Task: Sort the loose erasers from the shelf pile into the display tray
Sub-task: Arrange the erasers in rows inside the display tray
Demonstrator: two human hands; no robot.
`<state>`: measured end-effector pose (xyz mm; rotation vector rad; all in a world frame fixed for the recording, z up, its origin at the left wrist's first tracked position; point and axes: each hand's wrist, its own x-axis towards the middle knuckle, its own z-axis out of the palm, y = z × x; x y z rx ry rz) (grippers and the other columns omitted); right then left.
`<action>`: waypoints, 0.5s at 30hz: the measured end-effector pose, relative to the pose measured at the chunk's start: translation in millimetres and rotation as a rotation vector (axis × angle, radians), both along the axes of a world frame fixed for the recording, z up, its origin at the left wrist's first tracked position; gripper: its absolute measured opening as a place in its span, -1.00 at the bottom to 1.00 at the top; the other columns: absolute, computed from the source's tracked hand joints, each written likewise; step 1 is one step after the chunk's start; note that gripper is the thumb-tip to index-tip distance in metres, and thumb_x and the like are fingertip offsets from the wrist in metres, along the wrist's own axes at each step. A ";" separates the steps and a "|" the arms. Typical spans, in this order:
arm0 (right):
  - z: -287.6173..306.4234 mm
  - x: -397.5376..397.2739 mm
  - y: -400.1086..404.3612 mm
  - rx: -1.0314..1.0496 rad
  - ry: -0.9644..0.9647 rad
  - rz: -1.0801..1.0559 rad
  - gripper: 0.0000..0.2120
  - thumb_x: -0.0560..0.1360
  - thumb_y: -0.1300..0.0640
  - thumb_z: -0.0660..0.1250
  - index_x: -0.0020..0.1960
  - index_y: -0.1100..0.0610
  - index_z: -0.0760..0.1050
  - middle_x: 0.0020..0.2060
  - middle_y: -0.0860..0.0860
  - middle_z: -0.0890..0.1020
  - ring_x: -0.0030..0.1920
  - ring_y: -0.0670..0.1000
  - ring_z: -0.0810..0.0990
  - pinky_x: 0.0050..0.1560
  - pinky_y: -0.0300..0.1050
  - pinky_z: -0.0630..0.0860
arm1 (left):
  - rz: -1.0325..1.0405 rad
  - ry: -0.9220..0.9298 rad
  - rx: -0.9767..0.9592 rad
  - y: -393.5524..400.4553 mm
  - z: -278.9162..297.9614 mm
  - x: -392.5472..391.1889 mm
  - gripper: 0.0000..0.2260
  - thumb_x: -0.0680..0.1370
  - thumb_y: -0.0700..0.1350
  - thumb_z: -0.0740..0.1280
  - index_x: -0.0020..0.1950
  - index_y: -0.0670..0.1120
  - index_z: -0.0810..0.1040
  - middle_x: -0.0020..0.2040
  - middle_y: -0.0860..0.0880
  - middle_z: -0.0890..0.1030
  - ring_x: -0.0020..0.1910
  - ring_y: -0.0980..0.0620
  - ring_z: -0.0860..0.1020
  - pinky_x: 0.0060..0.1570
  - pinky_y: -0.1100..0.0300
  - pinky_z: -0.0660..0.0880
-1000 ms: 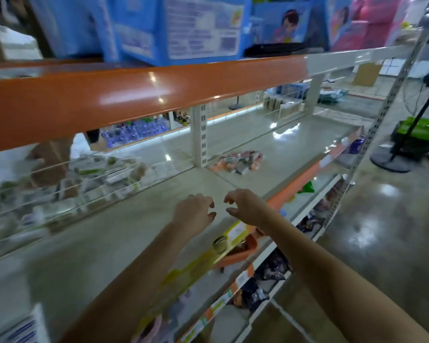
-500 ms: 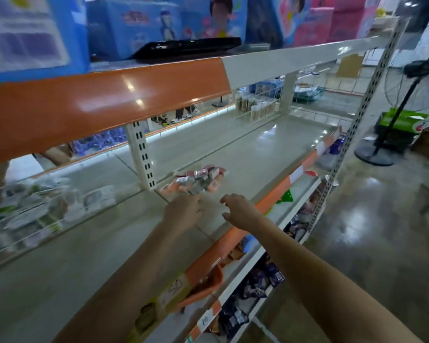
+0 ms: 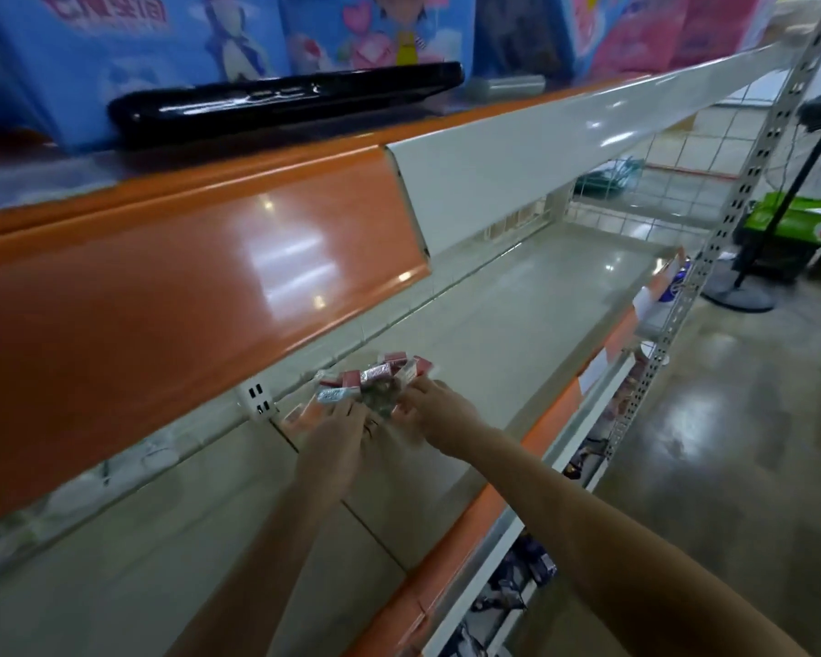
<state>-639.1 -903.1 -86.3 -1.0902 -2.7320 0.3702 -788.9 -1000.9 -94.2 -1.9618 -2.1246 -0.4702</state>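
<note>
Pink-wrapped erasers [image 3: 375,379] sit heaped just beyond both hands, left hand [image 3: 335,431] and right hand [image 3: 439,410] seemingly spread to scoop them, though blur hides the fingers.

A retail shop aisle: long metal gondola shelving [image 3: 517,296] with orange price-strip edges [image 3: 195,286] and slotted uprights [image 3: 750,173], boxed cartoon-printed goods [image 3: 171,45] stacked on the top tier, what appear to be packaged items [image 3: 508,590] below, and a polished concrete floor [image 3: 731,443].
</note>
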 end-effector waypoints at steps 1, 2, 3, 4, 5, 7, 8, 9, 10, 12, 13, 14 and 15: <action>-2.0 -0.6 3.0 0.008 -0.003 0.016 -0.68 0.57 0.18 0.14 0.32 0.11 0.40 0.29 0.07 0.39 0.28 0.09 0.38 0.20 0.00 0.43 | -0.001 0.007 0.002 1.2 -0.6 -1.0 -0.66 0.07 -0.34 0.56 -0.24 -0.12 0.60 -0.22 -0.07 0.63 -0.32 -0.04 0.60 -0.45 0.18 0.52; -4.3 -1.2 6.5 0.014 -0.004 0.033 -0.69 0.58 0.16 0.14 0.31 0.10 0.41 0.29 0.07 0.40 0.28 0.09 0.38 0.19 -0.01 0.42 | -0.004 0.005 0.011 3.3 -2.6 -3.0 -0.66 0.07 -0.35 0.57 -0.24 -0.11 0.59 -0.23 -0.07 0.62 -0.33 -0.04 0.60 -0.46 0.17 0.52; -5.5 -1.8 10.1 0.025 -0.007 0.053 -0.70 0.58 0.16 0.16 0.30 0.10 0.42 0.28 0.07 0.40 0.28 0.09 0.38 0.20 -0.03 0.40 | -0.006 -0.018 0.008 5.5 -4.0 -5.2 -0.67 0.10 -0.34 0.56 -0.24 -0.11 0.57 -0.24 -0.06 0.61 -0.31 -0.05 0.59 -0.44 0.15 0.53; -6.3 -2.6 14.3 0.035 -0.008 0.076 -0.70 0.58 0.16 0.18 0.30 0.08 0.43 0.27 0.06 0.41 0.28 0.08 0.38 0.20 -0.04 0.40 | -0.002 -0.043 0.005 7.5 -6.1 -7.6 -0.68 0.13 -0.34 0.55 -0.24 -0.09 0.55 -0.23 -0.05 0.60 -0.28 -0.06 0.58 -0.40 0.13 0.54; -5.8 -3.2 17.6 0.038 -0.010 0.097 -0.70 0.57 0.16 0.20 0.29 0.08 0.44 0.26 0.06 0.42 0.28 0.08 0.38 0.20 -0.04 0.41 | 0.003 -0.063 0.001 8.4 -7.0 -9.3 -0.70 0.17 -0.33 0.54 -0.23 -0.08 0.54 -0.22 -0.04 0.60 -0.24 -0.07 0.58 -0.34 0.11 0.54; -4.6 -3.5 22.7 0.038 -0.002 0.135 -0.72 0.56 0.15 0.22 0.27 0.08 0.47 0.23 0.07 0.44 0.26 0.08 0.40 0.19 -0.02 0.43 | 0.021 -0.067 -0.014 9.0 -8.3 -10.5 -0.73 0.22 -0.31 0.52 -0.17 -0.10 0.57 -0.16 -0.06 0.62 -0.16 -0.10 0.59 -0.23 0.09 0.55; -4.9 -3.0 24.8 0.036 0.005 0.155 -0.73 0.56 0.15 0.23 0.25 0.09 0.48 0.22 0.08 0.44 0.25 0.09 0.40 0.18 -0.01 0.44 | 0.039 -0.064 -0.021 10.1 -8.6 -10.5 -0.73 0.24 -0.31 0.51 -0.12 -0.12 0.59 -0.13 -0.09 0.63 -0.13 -0.13 0.60 -0.19 0.07 0.55; -4.5 -2.0 26.0 0.037 0.006 0.173 -0.73 0.56 0.15 0.23 0.24 0.09 0.49 0.21 0.08 0.44 0.24 0.09 0.40 0.18 0.00 0.44 | 0.060 -0.064 -0.031 11.0 -7.9 -9.9 -0.73 0.27 -0.30 0.50 -0.06 -0.13 0.60 -0.09 -0.11 0.64 -0.09 -0.14 0.60 -0.15 0.05 0.54; -4.7 -1.0 27.8 0.042 0.003 0.192 -0.73 0.56 0.14 0.24 0.24 0.09 0.49 0.21 0.08 0.44 0.25 0.09 0.40 0.18 0.00 0.43 | 0.082 -0.069 -0.036 11.8 -6.3 -9.0 -0.72 0.31 -0.28 0.48 -0.01 -0.14 0.61 -0.05 -0.12 0.64 -0.06 -0.15 0.59 -0.11 0.04 0.53; -2.6 2.1 30.7 0.042 -0.009 0.239 -0.72 0.55 0.11 0.25 0.24 0.11 0.48 0.22 0.08 0.44 0.27 0.09 0.37 0.19 -0.01 0.42 | 0.120 -0.094 -0.056 11.2 -2.1 -5.1 -0.74 0.38 -0.25 0.43 0.06 -0.13 0.60 0.00 -0.12 0.62 0.01 -0.13 0.57 -0.03 0.05 0.50; -0.9 3.5 32.0 0.042 -0.018 0.262 -0.71 0.54 0.09 0.26 0.24 0.12 0.47 0.24 0.07 0.44 0.28 0.09 0.36 0.20 -0.02 0.41 | 0.131 -0.088 -0.048 10.4 0.2 -2.2 -0.76 0.39 -0.25 0.42 0.04 -0.13 0.61 0.01 -0.12 0.62 0.02 -0.13 0.56 -0.02 0.06 0.49; 0.4 4.7 33.7 0.039 -0.020 0.283 -0.70 0.53 0.08 0.27 0.24 0.13 0.46 0.25 0.07 0.44 0.29 0.08 0.35 0.21 -0.04 0.39 | 0.142 -0.074 -0.034 9.8 1.5 -0.1 -0.78 0.38 -0.25 0.43 0.02 -0.14 0.61 0.00 -0.12 0.61 0.01 -0.13 0.56 -0.04 0.07 0.48; 1.6 6.0 34.8 0.029 -0.016 0.297 -0.69 0.53 0.08 0.28 0.24 0.15 0.45 0.26 0.07 0.45 0.30 0.08 0.34 0.22 -0.06 0.36 | 0.154 -0.065 -0.026 9.2 3.1 1.9 -0.79 0.38 -0.24 0.43 0.00 -0.13 0.61 -0.01 -0.11 0.61 0.00 -0.12 0.56 -0.04 0.08 0.47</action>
